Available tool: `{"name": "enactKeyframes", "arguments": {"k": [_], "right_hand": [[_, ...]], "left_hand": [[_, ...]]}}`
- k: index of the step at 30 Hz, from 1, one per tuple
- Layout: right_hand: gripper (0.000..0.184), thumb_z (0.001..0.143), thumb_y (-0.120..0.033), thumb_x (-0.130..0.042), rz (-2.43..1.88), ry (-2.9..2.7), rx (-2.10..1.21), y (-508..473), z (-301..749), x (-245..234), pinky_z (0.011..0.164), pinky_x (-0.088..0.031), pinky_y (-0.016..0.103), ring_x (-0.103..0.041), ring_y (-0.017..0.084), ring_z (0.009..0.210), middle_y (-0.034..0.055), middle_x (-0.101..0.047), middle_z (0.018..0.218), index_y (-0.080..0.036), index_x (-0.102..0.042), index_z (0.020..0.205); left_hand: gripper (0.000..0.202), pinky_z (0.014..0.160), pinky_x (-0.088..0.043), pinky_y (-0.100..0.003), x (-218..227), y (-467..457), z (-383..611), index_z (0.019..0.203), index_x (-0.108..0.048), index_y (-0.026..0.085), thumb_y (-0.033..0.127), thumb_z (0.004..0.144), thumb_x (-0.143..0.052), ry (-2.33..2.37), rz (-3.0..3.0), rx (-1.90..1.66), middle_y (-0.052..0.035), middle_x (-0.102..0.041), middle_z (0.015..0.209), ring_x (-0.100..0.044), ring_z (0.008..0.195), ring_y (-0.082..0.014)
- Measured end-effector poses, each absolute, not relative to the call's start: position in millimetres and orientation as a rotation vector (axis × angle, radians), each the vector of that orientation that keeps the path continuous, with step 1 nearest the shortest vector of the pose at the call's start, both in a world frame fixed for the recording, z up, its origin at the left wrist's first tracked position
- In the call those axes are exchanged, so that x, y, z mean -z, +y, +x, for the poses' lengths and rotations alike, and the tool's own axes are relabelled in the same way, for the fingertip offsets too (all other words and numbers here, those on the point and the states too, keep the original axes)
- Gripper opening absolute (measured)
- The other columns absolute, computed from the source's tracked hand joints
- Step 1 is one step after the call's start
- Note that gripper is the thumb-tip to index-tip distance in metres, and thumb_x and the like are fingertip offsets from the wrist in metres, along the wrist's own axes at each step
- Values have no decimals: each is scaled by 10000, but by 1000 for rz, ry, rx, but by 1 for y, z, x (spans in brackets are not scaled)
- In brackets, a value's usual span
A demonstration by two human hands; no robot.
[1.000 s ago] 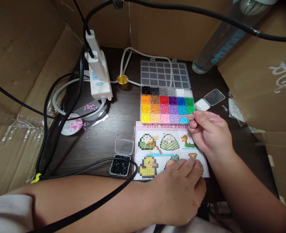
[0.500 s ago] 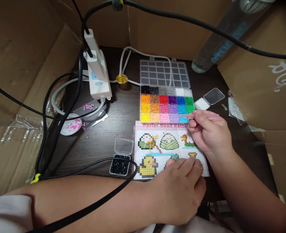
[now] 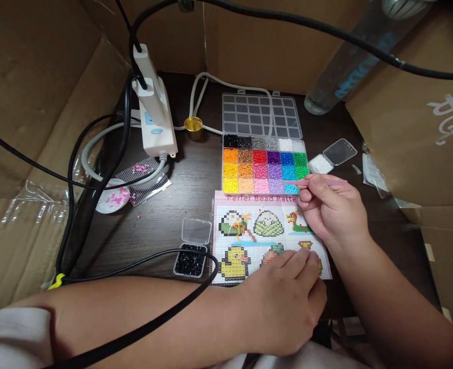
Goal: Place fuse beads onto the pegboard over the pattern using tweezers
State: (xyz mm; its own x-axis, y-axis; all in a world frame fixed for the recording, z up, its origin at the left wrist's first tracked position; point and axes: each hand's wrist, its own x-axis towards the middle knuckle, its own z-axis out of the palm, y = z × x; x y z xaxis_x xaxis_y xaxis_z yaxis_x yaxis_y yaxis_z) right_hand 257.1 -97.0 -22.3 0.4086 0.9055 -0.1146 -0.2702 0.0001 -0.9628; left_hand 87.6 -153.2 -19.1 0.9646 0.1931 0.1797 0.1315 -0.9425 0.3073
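My right hand [image 3: 332, 210] is closed on pink tweezers [image 3: 307, 183] whose tips reach into the purple compartment of an open bead organizer [image 3: 264, 165] filled with many colours of beads. My left hand [image 3: 286, 302] rests with curled fingers on the lower right of a bead pattern sheet [image 3: 249, 230] that shows a duck and other pixel figures; I cannot make out anything in its fingers. A small open box of black beads [image 3: 190, 262] sits left of the sheet.
A white power strip [image 3: 153, 113] with cables stands at the back left, next to a gold cap [image 3: 193, 127]. A dish of pink beads [image 3: 113, 199] and a pegboard [image 3: 145, 177] lie left. A small box of white beads [image 3: 321, 164] is right. Cardboard walls surround the dark table.
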Motion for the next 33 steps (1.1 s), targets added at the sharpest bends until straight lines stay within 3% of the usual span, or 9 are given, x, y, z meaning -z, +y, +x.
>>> {"name": "enactKeyframes", "arguments": {"k": [14, 21, 26, 33], "right_hand": [[108, 719, -280, -817, -1234, -677, -1067, -98, 258, 25, 411, -416, 188, -542, 78, 507, 2, -639, 609, -203, -741, 728], [105, 729, -306, -812, -1262, -843, -1046, -105, 241, 21, 413, -473, 212, -565, 96, 454, -8, -635, 533, -216, -758, 737], [82, 724, -245, -798, -1424, -1095, -1096, -110, 222, 14, 425, -529, 216, -619, 110, 459, 26, -712, 629, -178, -762, 693], [89, 737, -242, -785, -1420, -1168, -1110, -110, 217, 15, 428, -539, 208, -624, 108, 461, 26, -711, 626, -174, -761, 686]], "left_hand": [[475, 1052, -322, -421, 20, -153, 87, 1186, -595, 68, 446, 924, -475, 238, 2826, -315, -238, -494, 1362, -473, 1275, -347], [460, 1050, -323, -431, 20, -153, 87, 1178, -590, 65, 431, 931, -462, 236, 2816, -311, -260, -480, 1369, -458, 1288, -361], [433, 1030, -344, -435, 20, -154, 88, 1141, -609, 83, 431, 927, -468, 259, 2802, -308, -216, -562, 1243, -494, 1229, -345], [411, 962, -393, -423, 21, -155, 88, 1132, -617, 89, 407, 939, -442, 239, 2793, -316, -188, -583, 1178, -511, 1170, -317]]}}
